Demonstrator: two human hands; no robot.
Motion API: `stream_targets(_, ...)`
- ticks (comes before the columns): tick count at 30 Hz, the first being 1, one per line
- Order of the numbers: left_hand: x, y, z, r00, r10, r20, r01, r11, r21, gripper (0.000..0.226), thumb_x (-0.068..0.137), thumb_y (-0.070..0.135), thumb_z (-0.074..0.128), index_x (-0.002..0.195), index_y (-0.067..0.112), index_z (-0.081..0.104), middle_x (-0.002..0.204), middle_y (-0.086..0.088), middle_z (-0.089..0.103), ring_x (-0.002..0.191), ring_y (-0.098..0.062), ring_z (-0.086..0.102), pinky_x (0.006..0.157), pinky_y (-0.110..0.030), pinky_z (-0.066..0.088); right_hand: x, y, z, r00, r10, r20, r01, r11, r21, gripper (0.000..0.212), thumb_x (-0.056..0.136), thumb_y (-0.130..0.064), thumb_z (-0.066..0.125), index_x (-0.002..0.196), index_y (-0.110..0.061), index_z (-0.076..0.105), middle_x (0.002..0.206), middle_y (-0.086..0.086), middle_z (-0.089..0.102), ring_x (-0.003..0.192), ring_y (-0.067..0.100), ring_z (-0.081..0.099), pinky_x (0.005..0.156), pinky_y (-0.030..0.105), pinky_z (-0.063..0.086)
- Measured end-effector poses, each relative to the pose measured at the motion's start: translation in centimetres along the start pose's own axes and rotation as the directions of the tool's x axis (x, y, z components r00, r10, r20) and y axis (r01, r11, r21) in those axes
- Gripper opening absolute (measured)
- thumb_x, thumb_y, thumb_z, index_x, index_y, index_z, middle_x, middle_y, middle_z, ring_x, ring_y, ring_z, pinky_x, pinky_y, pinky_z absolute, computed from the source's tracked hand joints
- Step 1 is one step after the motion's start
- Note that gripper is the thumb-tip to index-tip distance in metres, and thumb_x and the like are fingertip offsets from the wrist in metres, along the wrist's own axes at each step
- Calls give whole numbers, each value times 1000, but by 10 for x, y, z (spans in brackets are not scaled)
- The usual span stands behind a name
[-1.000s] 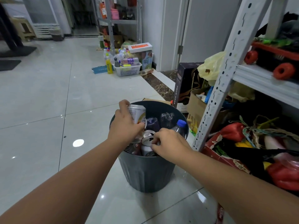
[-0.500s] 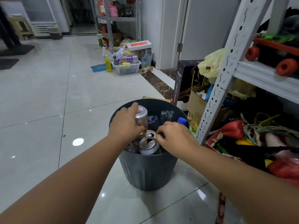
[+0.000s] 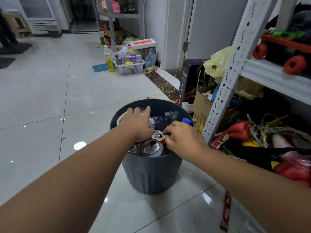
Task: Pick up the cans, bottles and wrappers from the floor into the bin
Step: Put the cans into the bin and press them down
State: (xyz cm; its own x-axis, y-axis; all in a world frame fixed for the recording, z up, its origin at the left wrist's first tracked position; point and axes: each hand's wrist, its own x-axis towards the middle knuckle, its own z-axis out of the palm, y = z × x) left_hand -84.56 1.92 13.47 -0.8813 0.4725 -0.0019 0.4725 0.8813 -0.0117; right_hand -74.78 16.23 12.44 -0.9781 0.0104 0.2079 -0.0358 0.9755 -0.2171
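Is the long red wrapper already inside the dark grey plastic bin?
No, the long red wrapper lies on the floor tiles, apart from the bin.

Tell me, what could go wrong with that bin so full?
1. The bin is piled almost to its rim, so the silver can that the left hand holds could roll back out.
2. The opened cans may have sharp tops right beside the right hand, which might get cut.
3. The red wrapper lies on the floor beside the bin and might be stepped on or forgotten.
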Motion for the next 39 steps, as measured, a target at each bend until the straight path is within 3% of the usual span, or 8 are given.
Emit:
stream_targets(5,1,-4,7,996,-17,-83,0,979,-206,42,96,27,44,137,25,37,130,-17,36,106,-37,50,88,-48,48,-5,7,-1,1000,17,4,-17,1000,8,28,91,-27,44,109,-22,65,108,-3,59,94,19,55,77,38,49)
stream_targets(8,1,-7,18,998,-46,-49,33,971,-239,49,98,21,45,143,30,30,139,-17,34,113,-38,51,90,-44,48,-7,11,-1,1000,17,-11,-17,1000,16,28,91,-27,45,109,-23,66,109,-3,59,96,18,54,80,37,48)
stream_targets(12,2,-4,40,989,52,139,-71,988,138,59,100,33,30,151,31,-1,160,-11,3,146,-30,-1,114,-54,7,-9,17,-1,999,15,-52,-14,999,37,27,91,-26,47,109,-21,67,110,-3,60,99,17,53,83,36,47)
stream_targets(16,10,-3,35,972,-14,234,7,1000,28,55,100,33,25,151,27,6,160,-10,-6,145,-30,-14,112,-59,-5,-14,26,0,998,6,-69,-2,998,68,29,94,-25,46,116,-21,64,116,-3,59,105,15,50,89,33,42)
stream_targets(24,2,17,13,987,-53,-149,34,991,-127,57,101,36,25,152,18,6,160,-9,6,147,-24,1,116,-50,3,-34,55,-3,992,62,-108,-60,998,26,51,98,-30,39,147,-27,28,156,1,22,141,17,20,113,36,22)
stream_targets(31,5,105,-1,959,194,-206,-233,954,-189,64,99,43,31,152,18,5,160,-6,8,146,-20,7,116,-45,6,-75,97,3,990,137,-43,-138,990,-30,68,95,-31,46,151,-29,7,160,1,4,145,18,10,116,36,19)
stream_targets(35,-7,149,14,893,389,-225,-414,907,-76,65,99,42,33,151,15,5,160,-7,8,146,-22,8,117,-42,8,-107,118,10,988,153,-11,-154,987,-35,70,94,-32,49,151,-30,8,160,-2,3,145,14,7,115,31,12)
stream_targets(39,-17,176,35,867,471,-161,-480,877,-23,66,99,41,32,152,15,3,160,-10,3,147,-22,3,117,-37,5,-130,135,16,983,180,29,-179,983,-37,71,93,-31,48,151,-28,7,160,-1,1,145,14,5,115,33,12)
